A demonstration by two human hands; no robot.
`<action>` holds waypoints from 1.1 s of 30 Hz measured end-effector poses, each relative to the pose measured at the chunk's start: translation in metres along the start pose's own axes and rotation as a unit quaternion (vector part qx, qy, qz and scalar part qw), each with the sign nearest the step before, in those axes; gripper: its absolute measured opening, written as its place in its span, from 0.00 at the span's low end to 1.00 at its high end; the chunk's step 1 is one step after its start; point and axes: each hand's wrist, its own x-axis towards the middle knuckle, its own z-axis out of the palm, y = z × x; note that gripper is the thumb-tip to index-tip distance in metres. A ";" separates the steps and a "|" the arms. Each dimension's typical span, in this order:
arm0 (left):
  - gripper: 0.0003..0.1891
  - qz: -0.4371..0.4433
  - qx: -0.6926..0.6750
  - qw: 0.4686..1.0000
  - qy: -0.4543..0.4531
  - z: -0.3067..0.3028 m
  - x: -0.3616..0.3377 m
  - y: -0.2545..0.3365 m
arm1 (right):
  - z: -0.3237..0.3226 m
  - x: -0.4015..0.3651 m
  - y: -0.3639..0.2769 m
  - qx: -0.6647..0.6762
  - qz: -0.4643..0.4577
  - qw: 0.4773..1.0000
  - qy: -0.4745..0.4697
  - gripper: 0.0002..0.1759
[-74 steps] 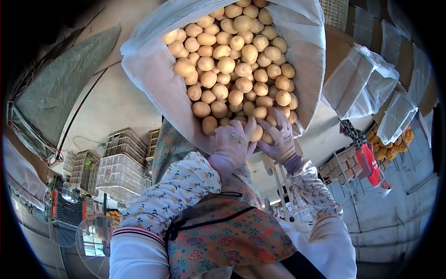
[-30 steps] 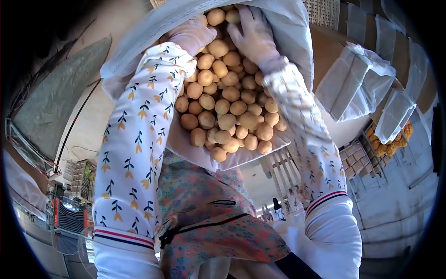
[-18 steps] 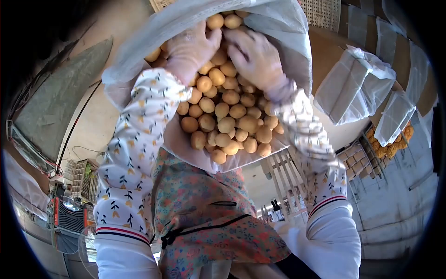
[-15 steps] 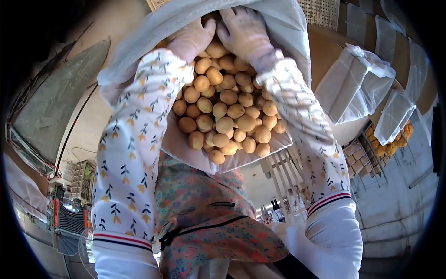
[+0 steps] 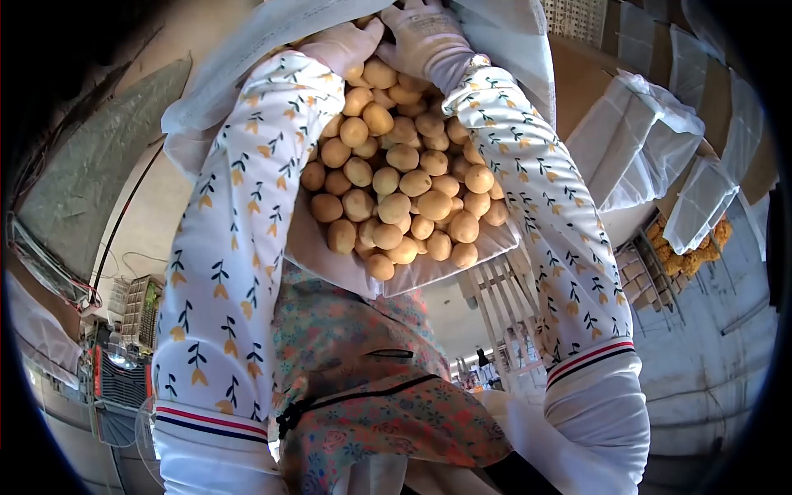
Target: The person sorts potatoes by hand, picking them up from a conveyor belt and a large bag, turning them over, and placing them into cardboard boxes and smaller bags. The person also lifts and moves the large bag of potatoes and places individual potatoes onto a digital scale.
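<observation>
A heap of round, tan-yellow fruits, whose exact kind I cannot make out, lies in a white cloth-lined container. At the far end of the heap, my left hand, in a pale thin glove, rests on the fruits, its visible fingers stretched and not wrapped round any. Close beside it on the right is my right hand, gloved the same way, with its fingers apart against the fruits. Its fingertips are partly cut off by the top of the view. A white fabric flap runs along the far left side.
White mesh-covered boxes stand at the right. Below them are a crate rack and a bundle of orange-brown things. A slatted white stand is beneath the container. At lower left sits a yellowish basket.
Both hands and forearms have moved farther away, toward the top of the view. The right hand's fingers have spread somewhat. The fruit heap sits slightly higher in the view.
</observation>
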 end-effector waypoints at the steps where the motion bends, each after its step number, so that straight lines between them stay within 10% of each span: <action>1: 0.34 0.043 0.003 0.999 -0.021 -0.006 -0.011 -0.002 | -0.004 0.003 0.002 0.021 -0.015 1.000 -0.018 0.36; 4: 0.33 0.134 -0.004 0.988 -0.083 -0.021 -0.035 -0.021 | -0.017 0.004 0.001 0.055 -0.049 0.994 -0.076 0.38; 7: 0.29 0.091 -0.084 0.981 -0.147 -0.018 -0.037 -0.022 | 0.016 -0.020 -0.002 0.030 -0.062 0.992 0.105 0.40; 12: 0.18 0.210 -0.109 0.955 -0.181 -0.018 -0.096 -0.016 | -0.003 -0.006 -0.007 0.057 -0.016 0.988 -0.146 0.32; 15: 0.14 0.096 -0.081 0.962 -0.242 0.001 -0.074 -0.021 | -0.007 -0.029 -0.021 0.040 0.016 0.983 -0.178 0.28; 22: 0.32 0.099 -0.117 0.926 -0.346 0.065 -0.097 -0.052 | -0.035 -0.123 -0.030 0.192 0.003 0.978 -0.082 0.23; 25: 0.31 0.145 0.158 0.971 -0.110 0.086 -0.151 -0.013 | -0.041 -0.181 -0.027 0.204 0.038 0.973 -0.097 0.26; 33: 0.23 0.270 0.226 0.934 0.063 0.133 -0.228 -0.041 | -0.033 -0.261 -0.062 0.186 0.038 0.981 0.047 0.37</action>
